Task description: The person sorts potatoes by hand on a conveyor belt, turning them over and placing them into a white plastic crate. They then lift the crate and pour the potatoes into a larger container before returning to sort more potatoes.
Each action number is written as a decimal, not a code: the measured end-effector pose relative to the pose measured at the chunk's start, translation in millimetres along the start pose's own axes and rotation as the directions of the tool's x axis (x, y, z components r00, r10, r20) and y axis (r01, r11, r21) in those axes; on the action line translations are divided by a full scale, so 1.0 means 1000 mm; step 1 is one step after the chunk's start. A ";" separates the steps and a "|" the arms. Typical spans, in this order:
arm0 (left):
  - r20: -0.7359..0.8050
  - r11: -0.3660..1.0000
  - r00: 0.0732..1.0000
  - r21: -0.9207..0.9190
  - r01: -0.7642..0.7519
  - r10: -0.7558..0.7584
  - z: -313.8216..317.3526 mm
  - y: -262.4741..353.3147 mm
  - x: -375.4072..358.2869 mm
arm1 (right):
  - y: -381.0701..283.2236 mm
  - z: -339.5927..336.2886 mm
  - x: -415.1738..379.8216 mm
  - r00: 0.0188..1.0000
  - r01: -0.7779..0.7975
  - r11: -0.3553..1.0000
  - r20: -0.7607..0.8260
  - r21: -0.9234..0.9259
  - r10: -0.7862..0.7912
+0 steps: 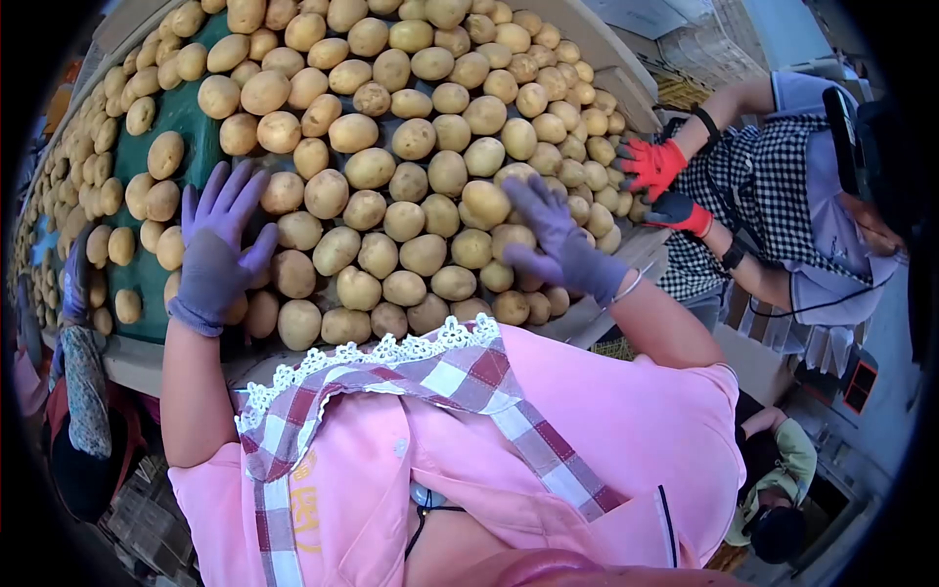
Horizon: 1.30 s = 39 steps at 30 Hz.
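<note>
Many loose potatoes [370, 168] cover the sorting table in front of me. My left hand [217, 249], in a purple-grey glove, lies palm down with its fingers spread at the left side of the potatoes, next to the bare green belt. My right hand [565, 240], gloved the same way, reaches over the potatoes at the right with thumb and fingers apart. Close to its fingertips, one potato [485, 203] sits a little higher than those around it. Neither hand is closed around a potato.
A green belt surface [201, 127] shows at the left. Wooden boards [611, 49] edge the table. At the right a co-worker in a checkered apron [753, 186] has red-gloved hands [650, 164] at the potatoes. Another person's gloved hand [75, 279] is at the far left.
</note>
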<state>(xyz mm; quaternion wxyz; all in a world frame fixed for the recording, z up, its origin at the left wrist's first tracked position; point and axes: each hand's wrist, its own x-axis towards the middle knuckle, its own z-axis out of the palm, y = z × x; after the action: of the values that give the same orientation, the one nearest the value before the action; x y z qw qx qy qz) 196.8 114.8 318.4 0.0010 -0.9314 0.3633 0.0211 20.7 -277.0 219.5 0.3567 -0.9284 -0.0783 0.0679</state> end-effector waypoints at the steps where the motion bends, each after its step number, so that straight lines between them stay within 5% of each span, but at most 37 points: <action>1: -0.006 1.000 1.000 0.014 -0.003 0.003 -0.002 0.002 0.002 | -0.014 -0.003 -0.021 0.989 0.014 0.991 0.147 -0.132 0.006; 2: -0.023 0.999 0.999 0.012 -0.031 0.032 -0.003 0.002 0.003 | -0.026 0.003 -0.039 0.984 0.049 0.967 0.181 -0.252 -0.003; 3: -0.045 0.998 0.997 -0.010 -0.067 0.067 -0.004 0.002 0.007 | -0.034 0.010 -0.046 0.987 -0.007 1.000 0.160 -0.023 0.011; 8: -0.119 0.936 0.954 -0.193 -0.295 0.276 -0.001 0.018 0.024 | -0.053 0.001 -0.027 0.977 0.074 0.978 0.211 -0.195 -0.032; 11: -0.007 0.870 0.890 -0.210 -0.447 0.455 -0.005 0.045 0.039 | -0.050 0.024 0.004 0.913 0.407 0.859 0.164 -0.311 -0.373; 14: 0.089 0.862 0.860 -0.127 -0.490 0.502 -0.001 0.065 0.059 | -0.063 0.046 0.048 0.889 0.456 0.869 0.068 -0.193 -0.452; 18: 0.101 0.904 0.913 0.133 -0.407 0.396 0.029 -0.004 0.087 | -0.045 0.033 0.078 0.963 0.267 0.953 -0.002 -0.143 -0.270; 19: -0.053 0.893 0.899 0.148 -0.424 0.436 0.039 -0.028 0.082 | -0.023 0.022 0.073 0.987 0.163 0.948 0.031 -0.275 -0.160; 21: -0.131 0.915 0.950 0.333 -0.228 0.285 0.019 -0.043 0.065 | 0.023 -0.001 0.036 0.983 0.172 0.840 0.034 -0.514 -0.180; 23: -0.293 0.947 0.947 0.320 -0.030 0.129 0.006 -0.084 0.047 | 0.054 -0.022 -0.001 0.993 0.113 0.885 0.033 -0.452 -0.110; 26: -0.207 0.979 0.958 0.007 0.205 -0.199 0.001 -0.204 -0.007 | 0.098 -0.054 -0.037 0.989 -0.134 0.989 0.074 0.055 0.130; 27: -0.159 0.968 0.955 -0.047 0.246 -0.251 0.011 -0.248 -0.032 | 0.109 -0.057 -0.040 0.994 -0.096 0.995 -0.059 -0.025 0.095; 29: -0.391 0.953 0.884 0.051 0.299 -0.257 0.031 -0.318 -0.067 | 0.043 -0.091 -0.009 0.847 -0.530 0.841 -0.005 -0.108 0.532; 30: -0.511 0.914 0.811 0.111 0.389 -0.284 0.014 -0.294 -0.061 | 0.052 -0.075 -0.001 0.916 -0.331 0.937 -0.277 -0.114 0.289; 31: -0.565 0.864 0.775 0.201 0.462 -0.282 -0.005 -0.252 -0.045 | 0.037 -0.067 0.017 0.932 -0.176 0.961 -0.350 -0.214 0.093; 33: -0.629 0.984 0.772 0.063 0.167 -0.090 -0.020 -0.153 0.006 | -0.003 -0.040 0.059 0.871 0.166 0.946 -0.408 -0.280 -0.274; 36: -0.393 0.973 0.894 0.008 -0.232 0.216 -0.029 -0.018 0.066 | -0.073 0.024 0.118 0.775 0.515 0.817 -0.266 -0.259 -0.572; 37: -0.358 0.930 0.866 0.016 -0.367 0.348 -0.018 0.005 0.081 | -0.091 0.041 0.135 0.732 0.598 0.761 -0.215 -0.252 -0.646; 39: -0.273 0.879 0.836 0.125 -0.460 0.476 0.011 0.024 0.107 | -0.117 0.049 0.161 0.832 0.553 0.833 0.058 -0.010 -0.552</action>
<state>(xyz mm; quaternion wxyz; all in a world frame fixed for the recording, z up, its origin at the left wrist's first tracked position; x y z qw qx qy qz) 258.4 25.3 303.2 -0.0333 -0.8064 0.5762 -0.1288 157.4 -127.8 251.0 0.3466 -0.8688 -0.3532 -0.0147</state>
